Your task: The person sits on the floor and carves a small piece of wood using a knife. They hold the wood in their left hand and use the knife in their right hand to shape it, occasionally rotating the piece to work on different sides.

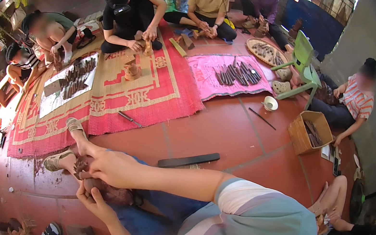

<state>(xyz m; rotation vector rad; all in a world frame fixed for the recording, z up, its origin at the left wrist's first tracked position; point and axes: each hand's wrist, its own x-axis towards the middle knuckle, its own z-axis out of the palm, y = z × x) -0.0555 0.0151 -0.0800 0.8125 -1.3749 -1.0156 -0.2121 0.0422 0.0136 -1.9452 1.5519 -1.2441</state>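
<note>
A reddish-brown carved figure (115, 195) lies across my lap, above my blue trousers. My left hand (98, 205) supports it from the near side, thumb up against it and fingers curled underneath. From the right, my right arm reaches over the figure. My right hand (110, 166) is closed at the figure's far end, beside a dark brown jagged part (81, 166). Whether a small tool sits in those fingers is hidden. My sandalled feet (59, 160) rest just beyond, at the mat's edge.
A dark flat bar (189, 160) lies on the red tiles ahead. Carving tools cover a pink cloth (194, 72) and a white sheet (49, 104). A wooden box (299, 139), white bowl (270, 103) and green chair (303, 62) stand right. Several people sit working around a red mat (185, 100).
</note>
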